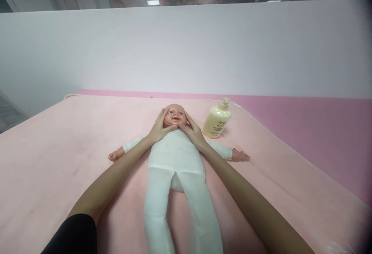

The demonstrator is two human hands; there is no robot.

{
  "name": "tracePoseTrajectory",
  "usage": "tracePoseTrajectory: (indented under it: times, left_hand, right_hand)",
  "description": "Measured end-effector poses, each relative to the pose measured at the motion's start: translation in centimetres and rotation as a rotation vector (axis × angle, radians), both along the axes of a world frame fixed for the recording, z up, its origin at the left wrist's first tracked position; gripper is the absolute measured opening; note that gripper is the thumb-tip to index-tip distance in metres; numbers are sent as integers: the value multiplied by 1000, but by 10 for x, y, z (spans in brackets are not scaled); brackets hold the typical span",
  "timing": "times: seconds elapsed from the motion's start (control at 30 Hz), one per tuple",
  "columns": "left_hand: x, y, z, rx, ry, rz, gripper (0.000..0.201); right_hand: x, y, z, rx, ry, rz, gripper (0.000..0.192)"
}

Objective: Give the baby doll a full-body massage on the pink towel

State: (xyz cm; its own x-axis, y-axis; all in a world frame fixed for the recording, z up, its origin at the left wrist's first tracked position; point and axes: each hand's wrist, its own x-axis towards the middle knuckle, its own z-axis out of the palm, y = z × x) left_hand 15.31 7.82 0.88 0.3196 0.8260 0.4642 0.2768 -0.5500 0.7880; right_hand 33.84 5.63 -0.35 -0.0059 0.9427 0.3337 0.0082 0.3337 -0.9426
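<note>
A baby doll (176, 151) with a white cloth body lies on its back, head away from me and arms spread to the sides. My left hand (160, 127) rests along the left side of the doll's head (175, 115), fingers stretched up to the temple and thumb under the chin. On the opposite cheek lies my right hand (193, 130), its fingers also extended and its thumb near the chin. Both palms touch the head without closing around it. A pale yellow pump bottle (216, 121) stands tilted in view, just right of my right hand.
Under the doll is a light pink blanket (72, 149) spread over a darker pink surface (305, 130). A white low wall (186, 52) rises behind it. Ceiling lights show above the wall.
</note>
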Motion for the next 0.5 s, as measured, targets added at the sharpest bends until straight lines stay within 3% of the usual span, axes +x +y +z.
tracePoseTrajectory:
  times: [0.5]
  left_hand:
    - [-1,1,-1,35,65,53,87]
  right_hand:
    - [-1,-4,3,-11,-193,-51,90]
